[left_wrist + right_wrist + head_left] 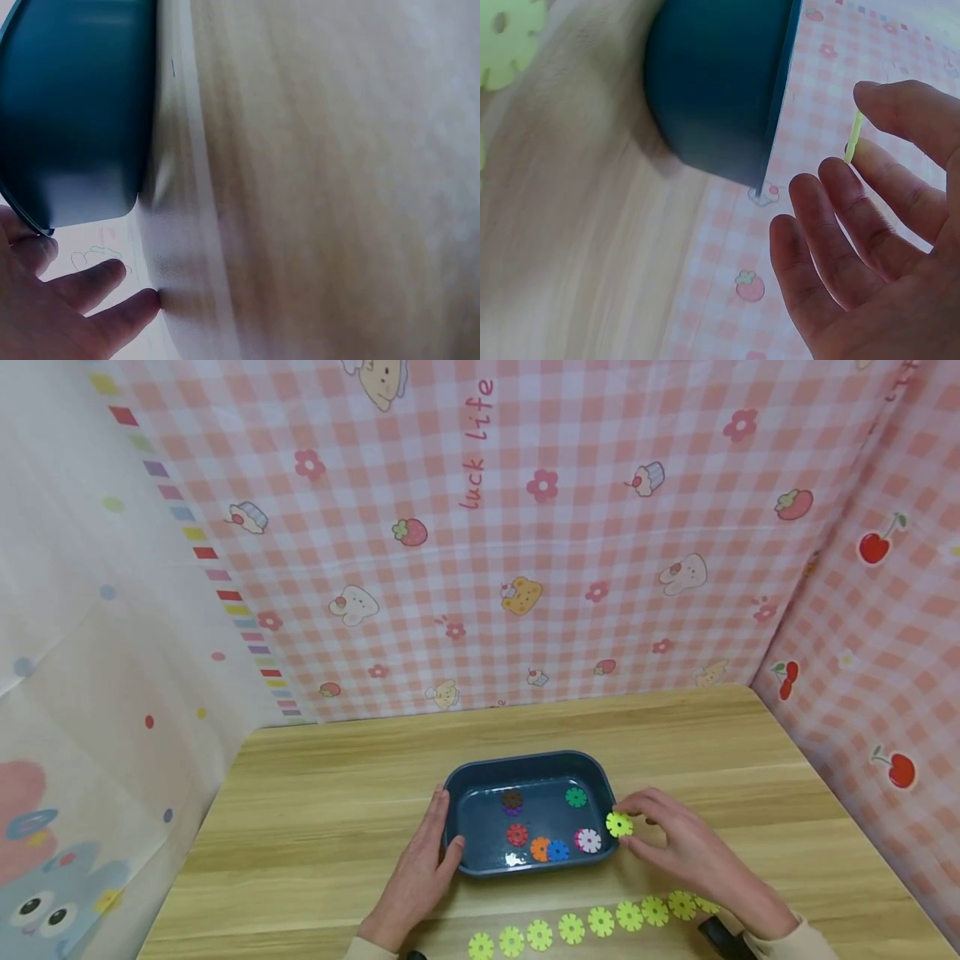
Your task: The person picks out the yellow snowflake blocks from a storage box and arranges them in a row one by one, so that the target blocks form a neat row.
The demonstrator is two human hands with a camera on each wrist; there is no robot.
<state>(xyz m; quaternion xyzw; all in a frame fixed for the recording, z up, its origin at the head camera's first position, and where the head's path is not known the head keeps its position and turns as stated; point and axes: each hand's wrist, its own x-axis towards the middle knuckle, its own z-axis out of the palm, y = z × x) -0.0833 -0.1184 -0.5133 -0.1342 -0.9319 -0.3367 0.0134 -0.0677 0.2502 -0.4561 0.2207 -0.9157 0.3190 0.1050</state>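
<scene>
A dark blue rectangular tray (491, 810) stands on the table, with several coloured notched plastic discs on its floor. My left hand (422, 864) rests against the tray's left side, fingers fairly straight and thumb near its front left corner. In the left wrist view, fingertips (46, 246) touch beneath the tray's rim. My right hand (686, 839) pinches a yellow-green snowflake disc (619, 824) between thumb and fingers, at the tray's right rim. The right wrist view shows that disc (853, 139) edge-on, above the rim; the other fingers are spread.
A row of several yellow-green discs (572, 929) runs along the table's near side, its right end partly hidden by my right forearm. Inside the tray lie a red disc (517, 835), a green disc (576, 797) and others. Patterned cloth (480, 610) hangs behind the wooden table (322, 827).
</scene>
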